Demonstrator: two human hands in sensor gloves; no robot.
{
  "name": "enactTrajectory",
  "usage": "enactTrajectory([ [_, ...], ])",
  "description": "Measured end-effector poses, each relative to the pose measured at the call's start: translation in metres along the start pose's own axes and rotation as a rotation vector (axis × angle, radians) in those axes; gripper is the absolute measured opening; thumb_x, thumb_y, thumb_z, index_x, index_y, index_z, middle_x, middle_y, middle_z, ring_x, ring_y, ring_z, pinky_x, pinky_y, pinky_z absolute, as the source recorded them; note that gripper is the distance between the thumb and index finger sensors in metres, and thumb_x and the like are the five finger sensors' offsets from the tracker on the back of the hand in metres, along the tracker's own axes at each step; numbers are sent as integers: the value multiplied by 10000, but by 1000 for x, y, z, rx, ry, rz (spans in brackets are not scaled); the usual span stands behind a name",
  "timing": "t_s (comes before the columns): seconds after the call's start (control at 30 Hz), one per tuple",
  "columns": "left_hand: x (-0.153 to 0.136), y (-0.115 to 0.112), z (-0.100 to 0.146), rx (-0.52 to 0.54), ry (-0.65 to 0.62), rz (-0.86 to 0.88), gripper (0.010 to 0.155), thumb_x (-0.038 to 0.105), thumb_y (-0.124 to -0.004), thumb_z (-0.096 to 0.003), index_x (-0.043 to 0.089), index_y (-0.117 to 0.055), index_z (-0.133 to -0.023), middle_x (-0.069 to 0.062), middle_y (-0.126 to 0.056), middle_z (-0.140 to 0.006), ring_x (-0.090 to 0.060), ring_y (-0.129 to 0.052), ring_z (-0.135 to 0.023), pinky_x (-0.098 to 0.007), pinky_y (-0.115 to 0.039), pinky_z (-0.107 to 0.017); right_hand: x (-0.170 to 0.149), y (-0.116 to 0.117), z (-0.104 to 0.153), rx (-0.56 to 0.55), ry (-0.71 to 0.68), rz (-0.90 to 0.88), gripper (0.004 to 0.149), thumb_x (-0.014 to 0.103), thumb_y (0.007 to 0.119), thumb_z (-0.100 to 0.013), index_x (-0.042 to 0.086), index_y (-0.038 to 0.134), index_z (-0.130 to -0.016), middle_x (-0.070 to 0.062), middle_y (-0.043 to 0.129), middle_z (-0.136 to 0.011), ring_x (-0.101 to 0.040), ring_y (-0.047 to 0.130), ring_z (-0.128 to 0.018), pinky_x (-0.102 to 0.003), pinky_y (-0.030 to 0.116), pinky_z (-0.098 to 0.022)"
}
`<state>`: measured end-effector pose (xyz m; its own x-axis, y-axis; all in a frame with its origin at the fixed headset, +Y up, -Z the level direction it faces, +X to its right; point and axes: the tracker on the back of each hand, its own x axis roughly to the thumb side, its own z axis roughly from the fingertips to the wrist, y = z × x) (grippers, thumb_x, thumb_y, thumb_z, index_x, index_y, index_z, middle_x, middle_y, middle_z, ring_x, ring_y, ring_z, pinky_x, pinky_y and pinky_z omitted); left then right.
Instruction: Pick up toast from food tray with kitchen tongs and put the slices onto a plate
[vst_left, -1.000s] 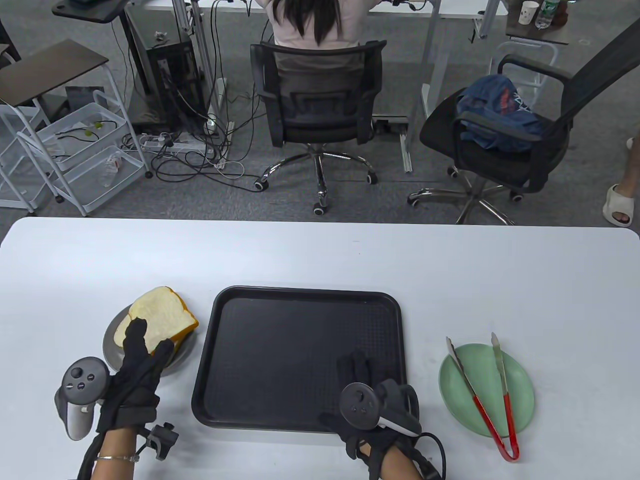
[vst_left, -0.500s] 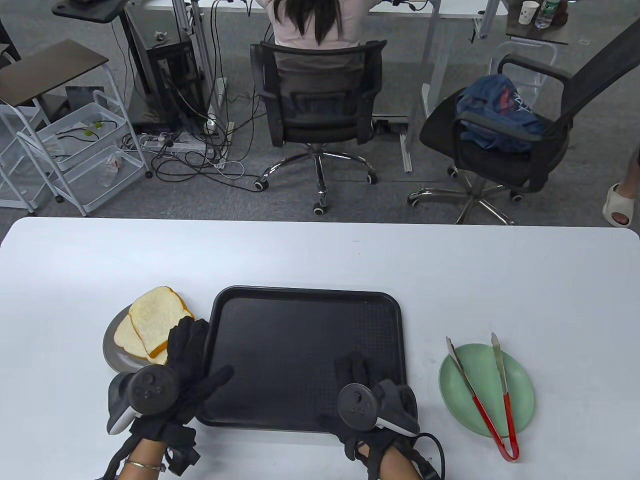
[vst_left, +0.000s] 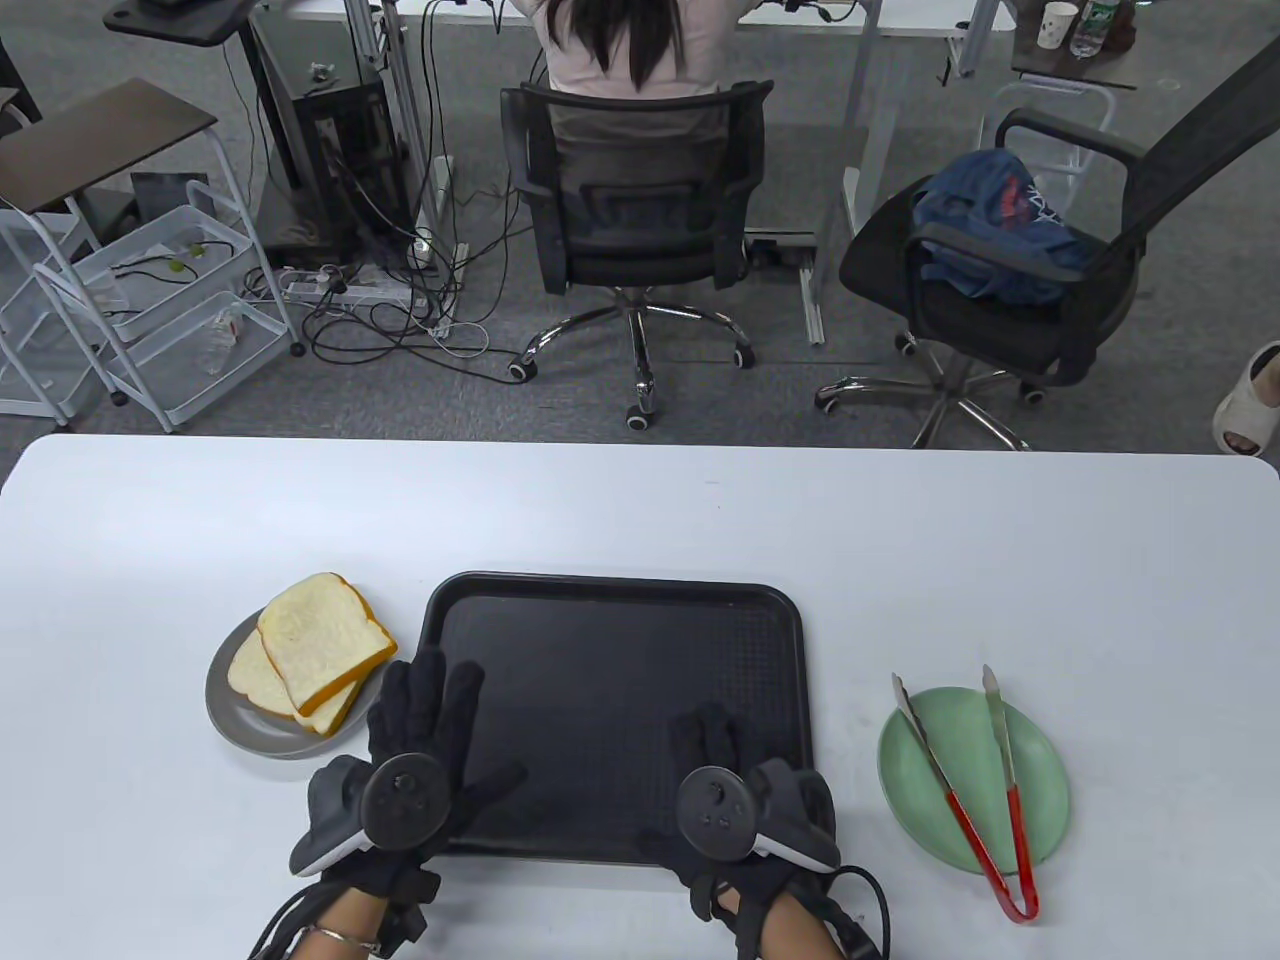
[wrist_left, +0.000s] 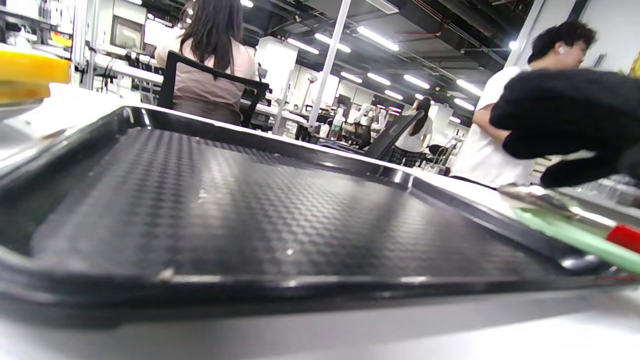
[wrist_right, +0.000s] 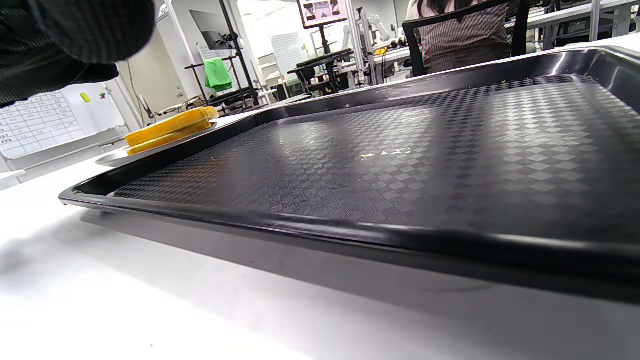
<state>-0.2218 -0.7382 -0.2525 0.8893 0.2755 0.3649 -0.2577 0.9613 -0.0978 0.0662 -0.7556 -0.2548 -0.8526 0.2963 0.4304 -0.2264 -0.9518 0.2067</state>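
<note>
Since a second ago the left hand (vst_left: 425, 745) has left the toast (vst_left: 315, 640) and slid rightward; its grip is now wide, fingers spread flat over the near-left corner of the black food tray (vst_left: 620, 600). Both slices sit stacked on the grey plate (vst_left: 235, 725), just left of the tray (which holds no bread). At the tray's near-right corner the right hand (vst_left: 745, 780) rests with a loose, empty grip. Red-handled tongs (vst_left: 965, 790) lie across the green plate (vst_left: 1040, 770) on the white counter (vst_left: 640, 510).
</note>
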Motion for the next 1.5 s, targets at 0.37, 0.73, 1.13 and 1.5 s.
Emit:
enactTrajectory([
  [0.37,-5,-25,-2,-25,9,-86,1011,699,-438,-671,24,84,-1215,-401,134,-1174,-708,26,-996,-809,-219,-716,-1,-1,1,6,9,7,1052,601,741,-414,1,91,-983,-373,112,-1025,-692,229,-823,-767,453,-505],
  [0.73,-7,-30,0,-18,-3,-78,1011,695,-438,-672,17,81,-1213,-407,130,-1171,-711,25,-990,-809,-223,-715,-1,0,1,13,12,27,1052,600,743,-413,3,90,-982,-372,108,-1026,-693,217,-824,-772,446,-506],
  [1.13,-6,-29,1,1,-9,-83,1014,693,-437,-671,10,88,-1207,-407,127,-1172,-711,26,-989,-807,-225,-717,4,0,2,10,-7,29,1052,598,745,-411,5,90,-983,-370,108,-1026,-693,214,-824,-773,443,-506],
  [1.5,-11,-29,2,-1,6,-61,1013,686,-436,-675,1,93,-1201,-412,125,-1170,-712,24,-986,-804,-232,-722,6,1,2,19,-13,25,1052,600,743,-412,5,88,-982,-371,106,-1026,-693,215,-824,-772,443,-507],
])
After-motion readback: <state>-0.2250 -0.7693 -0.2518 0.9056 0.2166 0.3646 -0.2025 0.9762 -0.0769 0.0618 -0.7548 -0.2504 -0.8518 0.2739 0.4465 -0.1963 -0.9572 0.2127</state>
